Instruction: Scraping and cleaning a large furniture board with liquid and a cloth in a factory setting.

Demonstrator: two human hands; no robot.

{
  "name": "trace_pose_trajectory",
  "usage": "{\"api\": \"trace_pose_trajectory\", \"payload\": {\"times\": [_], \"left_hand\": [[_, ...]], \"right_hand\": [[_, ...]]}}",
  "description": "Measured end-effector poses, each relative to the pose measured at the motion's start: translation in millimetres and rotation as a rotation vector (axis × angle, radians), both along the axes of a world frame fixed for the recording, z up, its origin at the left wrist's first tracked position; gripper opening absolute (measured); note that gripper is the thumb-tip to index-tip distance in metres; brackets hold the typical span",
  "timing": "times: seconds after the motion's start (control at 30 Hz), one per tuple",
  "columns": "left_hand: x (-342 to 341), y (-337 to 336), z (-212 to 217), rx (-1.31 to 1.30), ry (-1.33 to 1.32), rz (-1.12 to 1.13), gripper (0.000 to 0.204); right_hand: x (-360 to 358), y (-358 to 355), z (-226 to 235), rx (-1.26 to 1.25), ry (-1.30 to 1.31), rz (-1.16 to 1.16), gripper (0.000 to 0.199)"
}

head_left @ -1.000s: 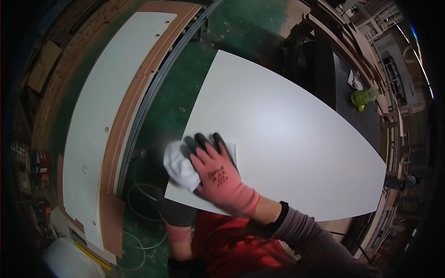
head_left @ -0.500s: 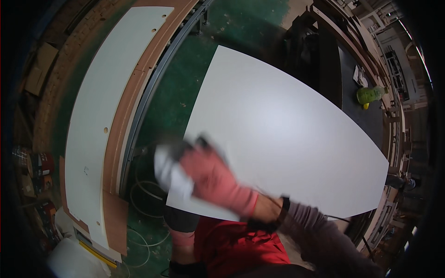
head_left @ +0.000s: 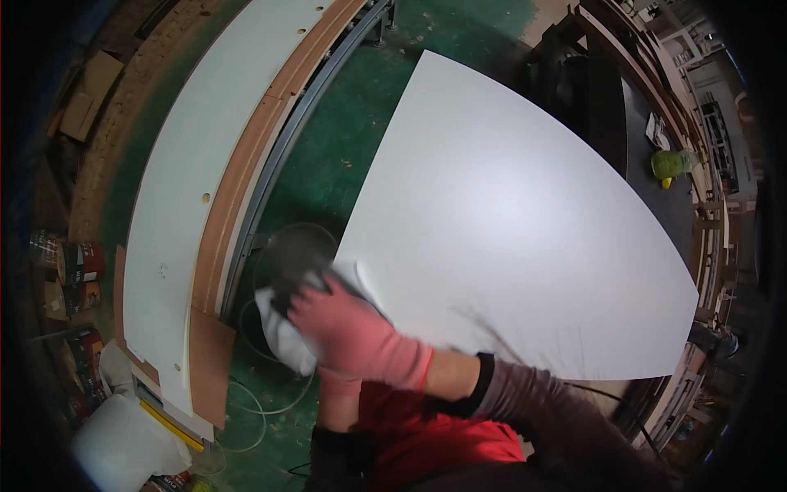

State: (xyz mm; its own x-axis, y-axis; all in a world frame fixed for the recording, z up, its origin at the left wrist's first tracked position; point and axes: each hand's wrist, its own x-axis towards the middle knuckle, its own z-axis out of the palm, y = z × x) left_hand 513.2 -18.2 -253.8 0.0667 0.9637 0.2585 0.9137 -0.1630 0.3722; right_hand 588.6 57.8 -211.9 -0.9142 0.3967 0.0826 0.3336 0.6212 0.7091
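My right hand point(head_left: 348, 332), in a pink glove with dark finger coating, is at the near left corner of a large white panel point(head_left: 500, 221). Bunched under its bent fingers is a white cloth point(head_left: 283, 332), which hangs past the panel's left edge. My left hand point(head_left: 338, 384) comes up from below, its pink glove cuff showing just under the right one. Its fingers are hidden behind the right hand and the cloth. A dark, blurred patch lies beyond the fingertips; I cannot make out what it is.
At left, a long pale board point(head_left: 168, 205) with round holes lies on brown boards beside a metal rail point(head_left: 270, 172). A thin hose point(head_left: 261, 422) coils on the green floor point(head_left: 328, 139). A green bottle point(head_left: 670, 162) stands on a dark surface at right. Cans point(head_left: 80, 262) are stacked far left.
My right hand and the cloth have moved slightly down and left. My left hand has risen from below the panel's near edge to meet them. The view has shifted a little.
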Motion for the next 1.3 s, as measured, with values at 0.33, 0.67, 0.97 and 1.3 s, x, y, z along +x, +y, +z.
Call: {"api": "trace_pose_trajectory", "payload": {"times": [0.33,0.67,0.97,1.3], "left_hand": [[-24,8,17,-0.033,-0.47,0.266,0.044],[-24,55,59,-0.209,-0.492,-0.295,0.04],[-54,46,19,0.027,-0.191,-0.336,0.045],[-103,59,-2,-0.076,-0.334,-0.321,0.047]], "right_hand": [[180,-78,91,-1.033,0.907,-0.719,0.048],[397,-126,62,0.163,0.965,-1.588,0.05],[82,-65,62,-0.796,1.534,-0.566,0.042],[381,-194,78,-0.041,1.203,-1.549,0.055]]}}
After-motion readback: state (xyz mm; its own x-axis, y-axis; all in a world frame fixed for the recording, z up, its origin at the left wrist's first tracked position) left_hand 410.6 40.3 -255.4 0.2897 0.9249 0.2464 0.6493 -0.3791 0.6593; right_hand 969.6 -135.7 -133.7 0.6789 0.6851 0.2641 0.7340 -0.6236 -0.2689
